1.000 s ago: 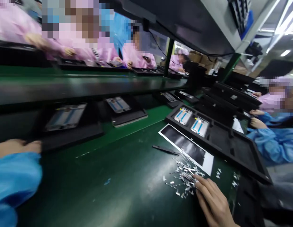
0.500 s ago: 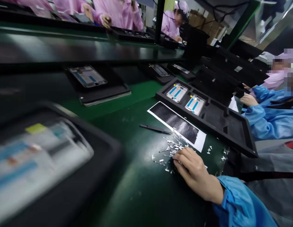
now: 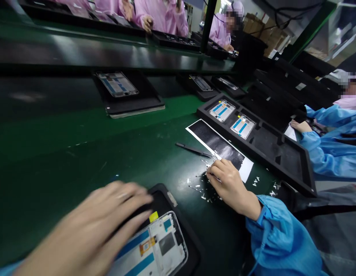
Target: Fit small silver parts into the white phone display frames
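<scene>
The left hand [image 3: 88, 226] lays its fingers [image 3: 132, 191] spread flat on a black tray [image 3: 190, 234] at the worktop's [image 3: 80, 153] near edge. A white phone frame [image 3: 157, 249] sits in the tray. The right hand [image 3: 231, 188] curls its fingers together over small silver bits [image 3: 202, 197]. It is too small to tell if they pinch 1.

Long factory line here: a dark green bench [image 3: 80, 161] up front, a brighter green belt [image 3: 178, 105] running behind it and carrying black trays [image 3: 132, 103]. Over the belt, a glossy dark shelf [image 3: 109, 57] catches light in pale streaks. A black post [image 3: 208, 19] rises past it, and a green one [image 3: 307, 30] slants off on the right, under hanging cables [image 3: 284, 15]. Across the line, people in pink coats [image 3: 166, 15]. To the right, a blue sleeve [image 3: 330, 149] at the bench. Brown boxes [image 3: 252, 25] sit at the back.
</scene>
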Tool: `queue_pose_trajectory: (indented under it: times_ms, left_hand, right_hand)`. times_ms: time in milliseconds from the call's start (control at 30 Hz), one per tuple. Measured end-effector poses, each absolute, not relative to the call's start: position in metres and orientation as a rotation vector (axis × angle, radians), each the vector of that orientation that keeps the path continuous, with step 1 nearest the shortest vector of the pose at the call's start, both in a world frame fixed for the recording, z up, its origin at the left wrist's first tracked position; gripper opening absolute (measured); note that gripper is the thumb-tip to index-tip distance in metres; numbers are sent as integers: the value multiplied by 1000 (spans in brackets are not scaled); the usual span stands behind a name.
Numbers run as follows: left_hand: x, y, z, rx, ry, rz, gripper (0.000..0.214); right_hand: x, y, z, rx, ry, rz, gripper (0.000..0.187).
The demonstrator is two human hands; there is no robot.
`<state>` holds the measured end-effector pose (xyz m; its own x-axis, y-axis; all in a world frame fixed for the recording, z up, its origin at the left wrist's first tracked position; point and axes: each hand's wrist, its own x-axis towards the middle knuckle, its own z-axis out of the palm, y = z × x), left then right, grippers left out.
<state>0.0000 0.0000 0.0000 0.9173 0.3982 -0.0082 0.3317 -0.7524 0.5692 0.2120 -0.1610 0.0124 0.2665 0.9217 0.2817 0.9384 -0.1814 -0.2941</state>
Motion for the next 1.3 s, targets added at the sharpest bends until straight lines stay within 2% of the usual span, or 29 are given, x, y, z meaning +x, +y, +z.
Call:
queue_pose_trajectory:
  times_ms: [67,267,433,567,767,933,1067,1300]
  left_hand:
    - [47,-14,18,2649,353,-85,18]
    - [138,-42,23,2770,264,-162,9]
    - [129,-43,17,2747,267,-152,8]
    - [116,-40,24,2594,263,-67,17]
    - [105,-38,27,2382,298,45,21]
    - [100,-45,35,2296,332,145,16]
    - [97,-48,43,2253,301,195,23]
    - [92,-51,51,2214,305,227,24]
  right_hand:
    - [214,-167,12,-2151,-1637,-74,20]
    - [212,-184,13,-2139,-1512,-79,17]
    - [211,-187,12,-2085,-1457,-11,18]
    - [210,-183,13,-2032,-1421,82,15]
    - [210,-175,22,-1925,-1311,346,9]
    - [209,-173,31,-1794,-1173,549,12]
    - [207,-177,39,-1676,-1095,722,14]
    - [207,-184,40,-1548,-916,852,11]
